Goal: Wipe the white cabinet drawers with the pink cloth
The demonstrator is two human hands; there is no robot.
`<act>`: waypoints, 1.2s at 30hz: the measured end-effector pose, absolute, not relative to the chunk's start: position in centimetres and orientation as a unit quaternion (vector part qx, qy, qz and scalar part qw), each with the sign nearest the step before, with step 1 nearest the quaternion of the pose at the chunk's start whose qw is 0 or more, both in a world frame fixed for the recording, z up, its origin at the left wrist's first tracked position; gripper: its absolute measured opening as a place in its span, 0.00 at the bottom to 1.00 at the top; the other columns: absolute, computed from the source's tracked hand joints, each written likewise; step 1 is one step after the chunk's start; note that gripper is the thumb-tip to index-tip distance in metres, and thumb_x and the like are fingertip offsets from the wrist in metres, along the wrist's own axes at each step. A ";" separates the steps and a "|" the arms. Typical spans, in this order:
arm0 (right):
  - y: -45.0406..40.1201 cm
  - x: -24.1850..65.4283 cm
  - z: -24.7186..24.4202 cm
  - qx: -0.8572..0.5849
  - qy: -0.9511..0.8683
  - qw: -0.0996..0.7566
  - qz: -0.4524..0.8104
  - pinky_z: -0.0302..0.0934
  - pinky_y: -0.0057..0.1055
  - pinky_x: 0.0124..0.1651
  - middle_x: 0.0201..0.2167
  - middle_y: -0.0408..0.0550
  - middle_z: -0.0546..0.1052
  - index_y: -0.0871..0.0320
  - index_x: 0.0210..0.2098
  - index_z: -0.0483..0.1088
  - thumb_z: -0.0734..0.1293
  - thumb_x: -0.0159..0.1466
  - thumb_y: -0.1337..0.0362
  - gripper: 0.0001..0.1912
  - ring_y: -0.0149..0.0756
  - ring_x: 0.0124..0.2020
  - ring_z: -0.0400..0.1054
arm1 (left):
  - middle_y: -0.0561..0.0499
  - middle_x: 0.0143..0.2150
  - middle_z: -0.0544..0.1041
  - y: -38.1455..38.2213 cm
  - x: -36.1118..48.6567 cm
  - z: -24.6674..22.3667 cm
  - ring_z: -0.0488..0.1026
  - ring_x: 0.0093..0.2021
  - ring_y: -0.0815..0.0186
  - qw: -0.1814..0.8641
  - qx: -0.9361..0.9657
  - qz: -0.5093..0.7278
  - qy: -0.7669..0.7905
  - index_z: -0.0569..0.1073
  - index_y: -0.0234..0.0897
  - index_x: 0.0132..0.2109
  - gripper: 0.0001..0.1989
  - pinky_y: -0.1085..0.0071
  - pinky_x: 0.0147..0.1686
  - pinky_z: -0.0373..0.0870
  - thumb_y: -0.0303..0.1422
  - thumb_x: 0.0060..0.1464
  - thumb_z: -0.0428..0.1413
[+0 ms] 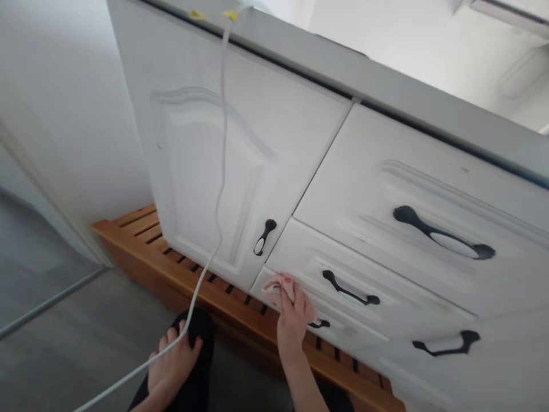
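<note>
My right hand (292, 320) presses a pink and white cloth (274, 289) against the lowest white drawer front (349, 332), just left of its dark handle (319, 324). Its fingers are bent over the cloth. Resting on my dark-clad knee, my left hand (174, 357) has its fingers apart and holds nothing. A white cable (222, 171) runs down from the countertop, in front of the cabinet door (206, 160), and passes over my left hand.
Two more drawers with dark handles (444, 234) rise above the lowest one. A slatted wooden platform (171, 272) runs along the cabinet's base. Yellow pieces (230, 15) lie at the edge of the grey countertop (300, 46). A white wall (81, 103) stands at the left.
</note>
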State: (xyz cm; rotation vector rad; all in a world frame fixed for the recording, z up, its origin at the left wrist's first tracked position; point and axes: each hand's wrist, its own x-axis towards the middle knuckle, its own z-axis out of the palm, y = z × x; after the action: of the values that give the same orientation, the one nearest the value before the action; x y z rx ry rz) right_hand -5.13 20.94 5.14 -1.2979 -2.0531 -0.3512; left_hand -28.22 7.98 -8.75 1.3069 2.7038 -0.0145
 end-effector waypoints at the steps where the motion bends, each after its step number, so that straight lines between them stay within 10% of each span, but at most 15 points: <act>1: 21.3 -7.0 5.3 -0.494 -0.797 0.326 -0.121 0.54 0.52 0.55 0.59 0.53 0.71 0.44 0.58 0.71 0.58 0.70 0.71 0.22 0.50 0.53 0.63 | 0.38 0.48 0.70 8.0 -28.2 -8.6 0.71 0.50 0.47 0.072 0.434 -0.002 0.898 0.58 0.27 0.65 0.31 0.55 0.41 0.64 0.43 0.63 0.36; 11: 24.7 -7.3 5.3 -0.262 -0.938 0.185 -0.129 0.56 0.37 0.57 0.61 0.31 0.72 0.43 0.44 0.75 0.66 0.69 0.63 0.08 0.35 0.57 0.65 | 0.35 0.50 0.73 7.5 -29.2 -6.9 0.69 0.53 0.45 0.127 0.415 0.014 0.901 0.60 0.30 0.65 0.31 0.54 0.44 0.65 0.43 0.61 0.38; 25: 18.0 20.9 5.3 -0.490 -0.811 0.140 -0.286 0.59 0.49 0.52 0.48 0.45 0.79 0.41 0.40 0.80 0.66 0.60 0.72 0.19 0.50 0.48 0.68 | 0.37 0.49 0.71 6.9 -29.2 -8.6 0.71 0.53 0.44 0.124 0.424 0.033 0.897 0.58 0.30 0.65 0.35 0.53 0.46 0.63 0.47 0.61 0.32; 36: 22.4 1.8 8.8 -0.421 -0.802 0.339 -0.256 0.55 0.48 0.57 0.53 0.50 0.74 0.46 0.51 0.76 0.63 0.69 0.66 0.15 0.45 0.54 0.63 | 0.37 0.52 0.71 7.4 -28.4 -8.5 0.70 0.53 0.45 0.113 0.422 0.020 0.899 0.58 0.29 0.65 0.32 0.53 0.46 0.64 0.45 0.62 0.36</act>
State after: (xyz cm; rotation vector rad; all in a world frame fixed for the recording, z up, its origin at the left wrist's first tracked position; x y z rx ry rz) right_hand 1.76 22.37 8.80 -1.0966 -2.0873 -0.6661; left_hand -28.41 7.45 -8.55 1.2388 2.6372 0.0588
